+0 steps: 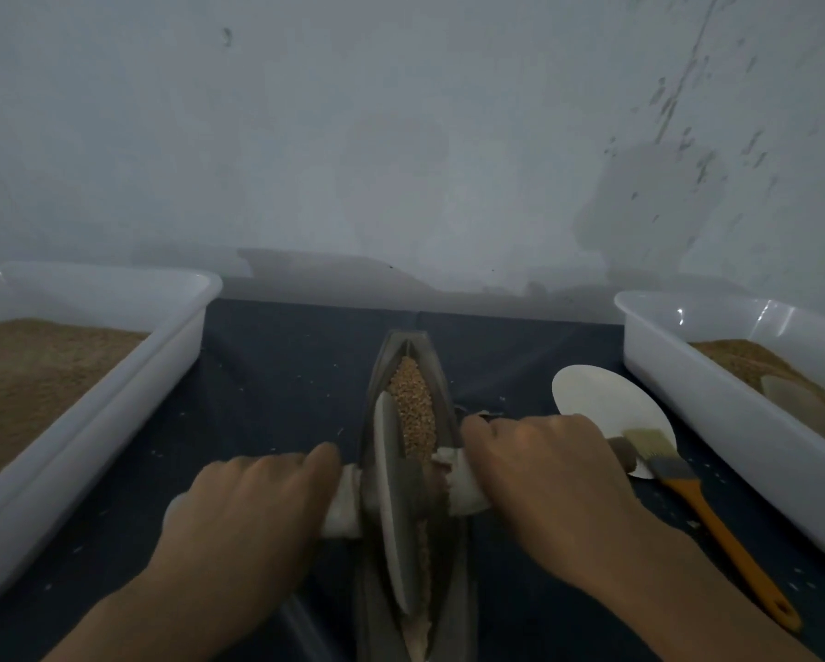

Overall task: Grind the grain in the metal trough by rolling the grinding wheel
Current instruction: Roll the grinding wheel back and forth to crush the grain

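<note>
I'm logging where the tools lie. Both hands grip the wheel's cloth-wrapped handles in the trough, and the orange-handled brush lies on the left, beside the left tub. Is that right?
Not quite: the head view shows the brush on the right, between the right hand and the right tub. The rest holds: left hand and right hand grip the handles of the grinding wheel in the trough.

trough (pixel 441 375): narrow, boat-shaped metal, lengthwise on dark cloth | grain (pixel 413 398): tan, far half | grinding wheel (pixel 394 508): upright disc inside trough

Two white tubs (pixel 114 375) (pixel 716 389), orange-handled brush (pixel 702 499) on white disc (pixel 597 394).
</note>
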`<state>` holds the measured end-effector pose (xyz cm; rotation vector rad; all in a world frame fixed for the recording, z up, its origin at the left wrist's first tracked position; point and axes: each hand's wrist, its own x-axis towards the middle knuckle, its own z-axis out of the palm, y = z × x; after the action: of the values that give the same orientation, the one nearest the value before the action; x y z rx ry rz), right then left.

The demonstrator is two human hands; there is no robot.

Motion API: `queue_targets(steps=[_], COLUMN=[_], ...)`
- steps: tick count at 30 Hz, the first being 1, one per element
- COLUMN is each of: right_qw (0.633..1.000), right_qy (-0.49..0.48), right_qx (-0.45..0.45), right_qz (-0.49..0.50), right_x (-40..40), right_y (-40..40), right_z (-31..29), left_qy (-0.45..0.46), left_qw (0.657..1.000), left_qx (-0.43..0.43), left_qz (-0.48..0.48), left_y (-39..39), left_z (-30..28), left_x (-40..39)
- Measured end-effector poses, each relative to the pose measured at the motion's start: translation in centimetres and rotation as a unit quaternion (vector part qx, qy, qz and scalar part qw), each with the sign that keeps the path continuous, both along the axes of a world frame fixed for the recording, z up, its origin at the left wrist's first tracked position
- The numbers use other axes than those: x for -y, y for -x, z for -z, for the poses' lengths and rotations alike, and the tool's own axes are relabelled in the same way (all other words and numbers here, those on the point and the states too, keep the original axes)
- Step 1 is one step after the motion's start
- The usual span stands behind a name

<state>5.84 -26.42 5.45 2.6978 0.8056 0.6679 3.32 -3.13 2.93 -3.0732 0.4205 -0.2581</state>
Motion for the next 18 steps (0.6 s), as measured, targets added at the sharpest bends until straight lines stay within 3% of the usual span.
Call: queue_targets(steps=[4,8,10,15,18], right_qw=[1.0,0.997,0.995,0.999,0.998], right_qy=[0.003,-0.031,-0.049,-0.017,-0.061], right_qx=[-0.011,-0.015,-0.011,-0.015,-0.019], right_qz=[0.028,0.067,0.085,0.044,0.014], right_x=[-0.1,0.2,0.3,0.8,1.1], right_y=[-3.1,-6.6,-7.0,-2.8,0.0], right_z=[1.0,2.1,2.4,2.2,2.0], left_qy=[0.015,-0.036,-0.052,-0.006,-0.017], left_qw=[1.0,0.993,0.992,0.999,0.987], left_qx=[0.016,0.114,0.118,0.044,0.105], left_qz=[-0.009,-0.001,0.0,0.025,0.117], left_y=[-2.9,-6.3,-7.1,-4.3,-1.5], left_z=[0.7,0.4,0.0,-0.5,-0.4], left_x=[-0.1,0.8,1.3,0.7,0.4])
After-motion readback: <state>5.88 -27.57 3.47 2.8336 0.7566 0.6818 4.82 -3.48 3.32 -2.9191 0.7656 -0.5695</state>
